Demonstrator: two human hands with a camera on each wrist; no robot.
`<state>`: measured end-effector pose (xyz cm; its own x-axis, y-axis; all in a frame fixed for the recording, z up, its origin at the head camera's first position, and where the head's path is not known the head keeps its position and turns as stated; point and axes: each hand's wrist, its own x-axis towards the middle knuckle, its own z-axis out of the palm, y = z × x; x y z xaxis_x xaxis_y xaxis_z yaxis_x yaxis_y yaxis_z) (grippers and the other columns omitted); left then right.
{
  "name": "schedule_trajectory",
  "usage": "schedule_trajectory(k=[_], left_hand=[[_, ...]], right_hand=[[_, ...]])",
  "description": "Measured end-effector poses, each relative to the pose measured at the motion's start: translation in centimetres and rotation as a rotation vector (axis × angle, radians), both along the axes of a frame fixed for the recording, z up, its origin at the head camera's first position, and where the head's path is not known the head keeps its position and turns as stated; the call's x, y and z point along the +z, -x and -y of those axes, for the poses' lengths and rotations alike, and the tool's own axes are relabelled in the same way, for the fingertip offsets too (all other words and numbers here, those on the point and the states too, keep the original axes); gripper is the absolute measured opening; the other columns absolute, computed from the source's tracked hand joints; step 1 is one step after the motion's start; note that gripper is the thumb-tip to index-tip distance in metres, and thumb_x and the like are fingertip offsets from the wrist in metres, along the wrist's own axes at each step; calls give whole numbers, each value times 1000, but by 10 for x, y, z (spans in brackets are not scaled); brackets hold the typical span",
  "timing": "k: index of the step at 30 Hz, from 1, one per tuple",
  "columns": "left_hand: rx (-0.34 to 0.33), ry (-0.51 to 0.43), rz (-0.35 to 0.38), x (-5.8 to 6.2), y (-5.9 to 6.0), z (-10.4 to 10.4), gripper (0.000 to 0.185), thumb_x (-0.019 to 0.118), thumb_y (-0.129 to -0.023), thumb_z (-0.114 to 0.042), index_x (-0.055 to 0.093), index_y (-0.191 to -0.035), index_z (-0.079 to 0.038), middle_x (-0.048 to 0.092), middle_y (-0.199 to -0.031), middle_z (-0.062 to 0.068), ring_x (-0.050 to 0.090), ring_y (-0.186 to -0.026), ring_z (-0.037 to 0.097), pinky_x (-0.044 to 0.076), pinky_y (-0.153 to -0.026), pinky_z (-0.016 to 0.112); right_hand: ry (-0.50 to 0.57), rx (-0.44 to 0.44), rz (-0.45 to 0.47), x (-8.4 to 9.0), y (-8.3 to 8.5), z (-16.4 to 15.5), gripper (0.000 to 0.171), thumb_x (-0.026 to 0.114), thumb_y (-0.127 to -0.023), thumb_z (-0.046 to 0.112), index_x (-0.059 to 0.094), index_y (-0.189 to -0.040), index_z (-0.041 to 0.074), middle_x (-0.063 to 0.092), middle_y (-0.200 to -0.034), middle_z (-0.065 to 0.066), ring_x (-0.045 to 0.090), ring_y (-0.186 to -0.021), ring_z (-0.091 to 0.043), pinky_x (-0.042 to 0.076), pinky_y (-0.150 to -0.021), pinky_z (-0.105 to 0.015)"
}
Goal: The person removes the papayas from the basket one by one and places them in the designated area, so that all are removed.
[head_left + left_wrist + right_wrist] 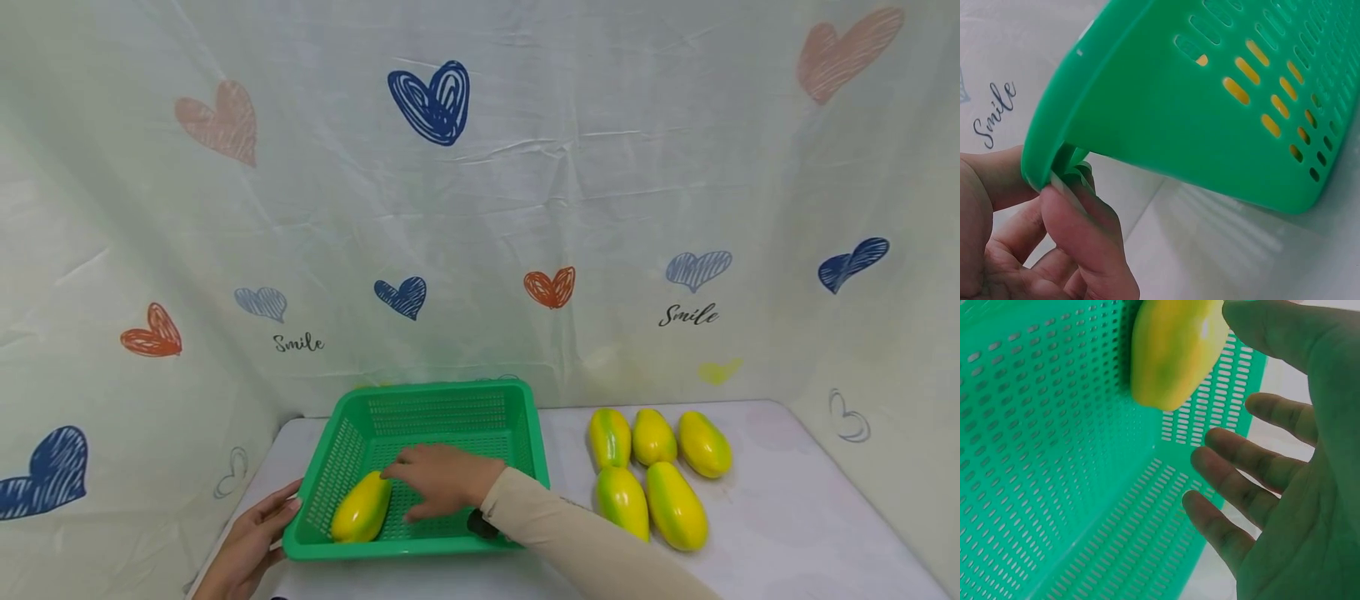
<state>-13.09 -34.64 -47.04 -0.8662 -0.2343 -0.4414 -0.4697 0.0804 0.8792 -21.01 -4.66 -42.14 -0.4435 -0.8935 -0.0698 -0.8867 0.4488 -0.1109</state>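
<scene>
A green plastic basket (435,389) with slotted walls stands on the table. One yellow-green papaya (362,508) lies in its left part, and its yellow shows through the slots in the left wrist view. At the near left corner my left hand (251,533) grips the basket's rim (1054,119), thumb and fingers pinching the edge. My right hand (442,479) is over the basket's inside, beside the papaya (1175,356). Its fingers (1241,450) are spread and relaxed. In the right wrist view the thumb overlaps the papaya's edge; whether it touches, I cannot tell.
Right of the basket, several more papayas (677,506) lie grouped on the white table (780,517). A pale curtain (480,208) printed with hearts hangs behind and at both sides. My right sleeve (585,533) crosses the basket's near right corner.
</scene>
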Motion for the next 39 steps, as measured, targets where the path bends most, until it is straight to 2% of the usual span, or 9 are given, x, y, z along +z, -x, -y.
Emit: schedule_trajectory(k=[12,20,24,29,34,39], left_hand=[[28,-19,10,0,2,0,70,61,-110,-28,29,-164,3,69,-115,2,66,-93,16,58,-82,38],[17,-12,0,1,2,0,68,59,-111,-26,28,-164,4,71,-110,-4,66,-92,16,59,-81,36],[12,-12,-3,1,2,0,67,58,-111,-25,28,-164,5,71,-109,-7,66,-92,16,59,-81,36],[31,-17,7,1,2,0,67,60,-111,-24,29,-163,4,72,-110,-3,66,-91,16,59,-82,37],[28,-20,7,0,2,1,67,59,-111,-25,29,-163,4,71,-111,-2,66,-92,16,58,-81,37],[25,-16,3,0,2,0,66,58,-111,-25,30,-163,4,71,-113,0,66,-91,16,59,-80,37]], right_hand=[[-28,-11,110,-2,-1,23,66,78,-98,42,53,-155,20,59,-146,3,58,-128,-9,49,-104,-21],[-42,-23,281,-4,4,33,69,74,-101,42,47,-160,20,55,-153,4,55,-135,-9,48,-107,-23],[-47,-35,328,-6,7,35,69,73,-101,41,45,-161,19,54,-154,4,52,-139,-9,46,-111,-23],[-31,-34,386,-8,11,38,69,73,-102,38,45,-161,15,54,-156,4,50,-141,-8,43,-113,-22],[-24,-16,418,-11,15,41,70,72,-102,36,44,-161,12,51,-159,3,46,-145,-8,40,-116,-22],[-33,-15,399,-12,15,45,71,74,-101,37,45,-161,13,47,-163,3,42,-149,-9,38,-118,-21]])
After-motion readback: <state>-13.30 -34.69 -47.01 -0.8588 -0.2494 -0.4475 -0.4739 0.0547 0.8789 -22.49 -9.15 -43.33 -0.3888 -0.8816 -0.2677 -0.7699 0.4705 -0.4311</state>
